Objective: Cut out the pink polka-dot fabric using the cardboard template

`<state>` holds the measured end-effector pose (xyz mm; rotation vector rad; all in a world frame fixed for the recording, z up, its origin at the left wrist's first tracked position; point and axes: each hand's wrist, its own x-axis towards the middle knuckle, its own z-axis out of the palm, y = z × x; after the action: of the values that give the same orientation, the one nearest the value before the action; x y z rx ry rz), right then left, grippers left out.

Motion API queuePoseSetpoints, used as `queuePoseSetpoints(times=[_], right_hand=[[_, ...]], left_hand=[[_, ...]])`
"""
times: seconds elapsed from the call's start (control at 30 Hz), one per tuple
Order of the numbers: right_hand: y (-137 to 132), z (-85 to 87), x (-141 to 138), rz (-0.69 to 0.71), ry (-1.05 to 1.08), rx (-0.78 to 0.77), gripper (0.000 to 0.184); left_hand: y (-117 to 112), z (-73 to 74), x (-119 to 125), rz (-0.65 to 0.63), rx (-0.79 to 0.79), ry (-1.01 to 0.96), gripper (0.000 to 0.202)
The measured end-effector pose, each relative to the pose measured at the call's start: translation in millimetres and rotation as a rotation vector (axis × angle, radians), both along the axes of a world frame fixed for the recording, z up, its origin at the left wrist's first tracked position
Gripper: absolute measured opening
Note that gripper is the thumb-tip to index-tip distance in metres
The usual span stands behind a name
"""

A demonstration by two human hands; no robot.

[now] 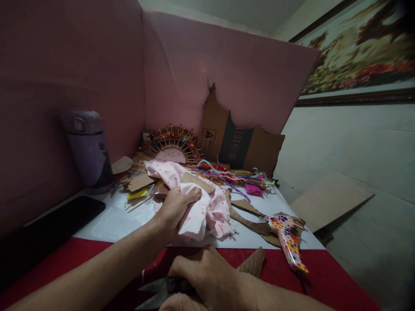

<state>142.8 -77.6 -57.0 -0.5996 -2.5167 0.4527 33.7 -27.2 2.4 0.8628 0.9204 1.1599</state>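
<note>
My left hand (175, 211) is closed on a white cloth with pink-red dots (194, 220), thumb on top, its loose folds spread over the white sheet (129, 222). A curved cardboard strip (198, 183) lies against the cloth just beyond my thumb. Lower down, over the red table edge, my right hand (214, 276) is wrapped round the dark handles of a pair of scissors (155, 291). Their blades point left and stand apart, clear of the cloth. The palm side of both hands is hidden.
A flower-patterned glue gun (288, 242) lies on cardboard scraps at right. Behind the cloth are coloured pipe cleaners (230, 172), a half-round stick-and-bead piece (175, 142) and torn cardboard (214, 125). A purple bottle (89, 151) and a black phone (74, 211) sit left.
</note>
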Motion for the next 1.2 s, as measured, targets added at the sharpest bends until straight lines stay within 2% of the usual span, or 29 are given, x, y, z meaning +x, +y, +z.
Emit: queuePoseSetpoints(times=[0.23,0.47,0.7,0.93,1.2], right_hand=[[1.7,-1.2,-1.8,-0.008,-0.027,0.123,0.055],[4.8,-10.9,-6.1,-0.031,-0.055,0.288,0.062],[5.4,-11.8,-5.8,-0.017,-0.019,0.301,0.068],[7.5,-14.6,-5.1,-0.011,-0.01,0.275,0.065],[6.6,-13.3,-4.0,-0.004,-0.032,0.229,0.064]], left_hand=[[-0.6,1.6,-0.5,-0.015,-0.001,0.005,0.008],[0.7,-0.1,-1.0,-0.021,0.001,0.019,0.008],[-1.0,0.0,-0.8,-0.001,-0.005,-0.012,0.006],[0.1,2.2,0.2,0.062,0.008,-0.039,0.009],[1.9,2.2,0.7,0.134,-0.017,-0.042,0.004]])
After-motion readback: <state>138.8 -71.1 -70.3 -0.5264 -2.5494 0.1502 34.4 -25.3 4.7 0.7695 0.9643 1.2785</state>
